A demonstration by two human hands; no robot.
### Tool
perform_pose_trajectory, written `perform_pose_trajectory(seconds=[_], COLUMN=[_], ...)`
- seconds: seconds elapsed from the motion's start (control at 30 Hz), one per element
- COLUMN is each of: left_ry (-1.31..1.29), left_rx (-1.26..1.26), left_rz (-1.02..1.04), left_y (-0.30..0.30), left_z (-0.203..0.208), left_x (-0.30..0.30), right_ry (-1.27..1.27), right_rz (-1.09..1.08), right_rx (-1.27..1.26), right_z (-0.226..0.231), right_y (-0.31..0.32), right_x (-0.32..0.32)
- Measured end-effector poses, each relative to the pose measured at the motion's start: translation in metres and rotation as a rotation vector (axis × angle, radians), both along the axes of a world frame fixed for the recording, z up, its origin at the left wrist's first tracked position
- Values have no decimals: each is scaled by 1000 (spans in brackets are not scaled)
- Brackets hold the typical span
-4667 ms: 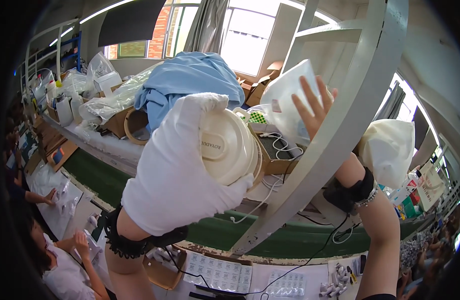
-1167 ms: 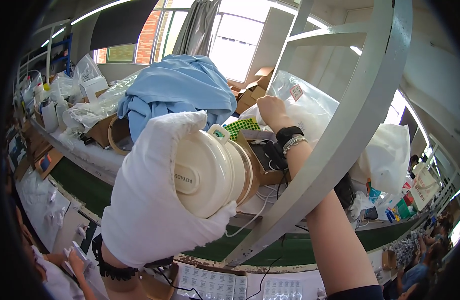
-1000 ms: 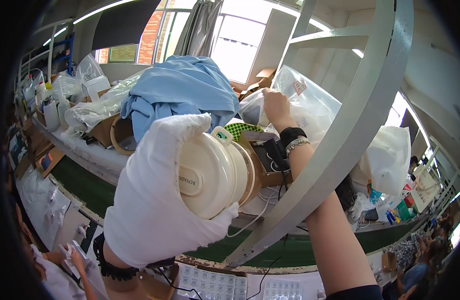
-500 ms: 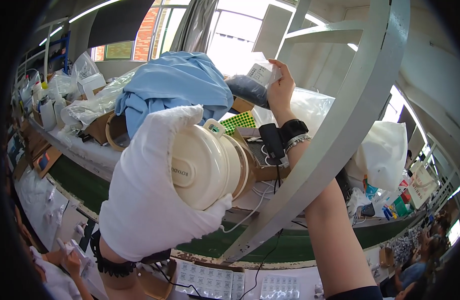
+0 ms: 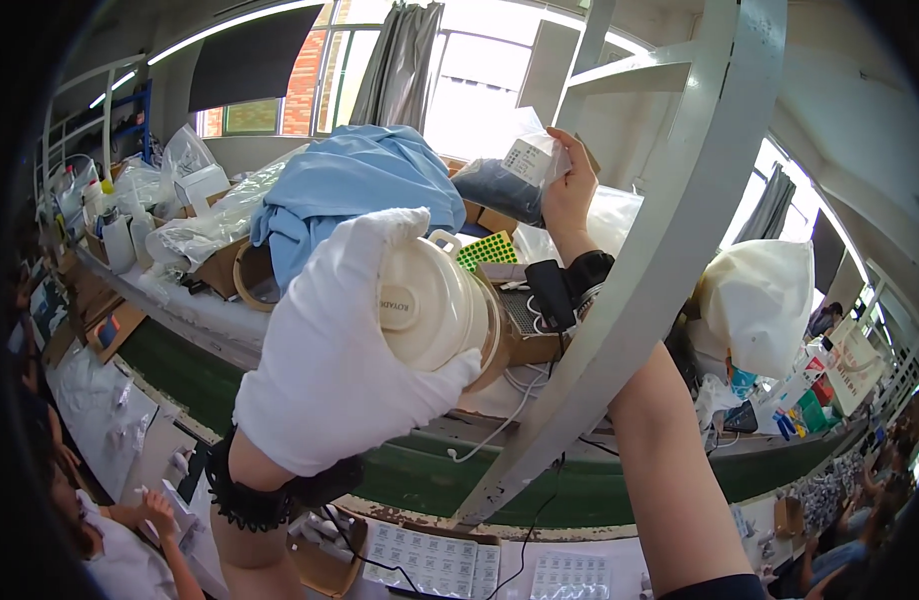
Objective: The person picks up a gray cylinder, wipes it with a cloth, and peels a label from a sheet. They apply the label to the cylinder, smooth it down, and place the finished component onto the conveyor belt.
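Note:
My left hand (image 5: 330, 345), in a white cloth glove, is wrapped around a round cream lidded container (image 5: 435, 310). The container lies tilted with its lid turned toward me; a small loop shows at its upper edge, and its far part looks brownish and see-through. Beyond the steel post, my right hand (image 5: 572, 195) pinches a clear plastic bag (image 5: 502, 185) by its right side. Dark material fills the bag's lower part, and a white printed label is on it. My right forearm passes behind the post.
A slanted white metal post (image 5: 620, 330) crosses in front of the bench. Light blue cloth (image 5: 360, 180) is heaped behind my left hand. Green-dotted sticker sheets (image 5: 488, 252), an open cardboard box (image 5: 535, 347) and a white cable (image 5: 500, 440) lie nearby. Another person (image 5: 120, 550) sits lower left.
The whole view has shifted slightly. The container and my gloved hand now appear further right and a little smaller. My right hand still holds the bag, which sits slightly lower.

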State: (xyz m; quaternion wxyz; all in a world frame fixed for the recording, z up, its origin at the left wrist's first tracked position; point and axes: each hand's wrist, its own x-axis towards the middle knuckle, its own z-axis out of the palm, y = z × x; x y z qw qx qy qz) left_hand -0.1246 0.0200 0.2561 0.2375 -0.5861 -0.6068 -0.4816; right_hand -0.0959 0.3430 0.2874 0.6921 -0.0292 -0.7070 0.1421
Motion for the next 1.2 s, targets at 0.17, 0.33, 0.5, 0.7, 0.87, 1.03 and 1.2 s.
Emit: perform_pose_trajectory(seconds=[0.17, 0.33, 0.5, 0.7, 0.87, 1.03, 1.2], left_ry=[38, -12, -7, -12, -22, -46, -41], left_rx=[-31, -72, -142, -281, -376, -465, -491], left_rz=[15, -8, 58, 163, 193, 188, 201], left_y=[8, 27, 48, 70, 80, 91, 96], left_z=[13, 24, 35, 51, 57, 62, 64], left_x=[-3, -4, -7, 7, 2, -2, -6], right_ry=[3, 24, 15, 27, 0, 21, -193], right_rz=[54, 101, 39, 65, 55, 21, -140], right_rx=[-20, -25, -45, -37, -56, -3, -30], right_z=[0, 0, -1, 0, 3, 5, 15], right_y=[-2, -8, -11, -8, -17, -12, -1], right_x=[0, 2, 4, 3, -1, -8, -16])
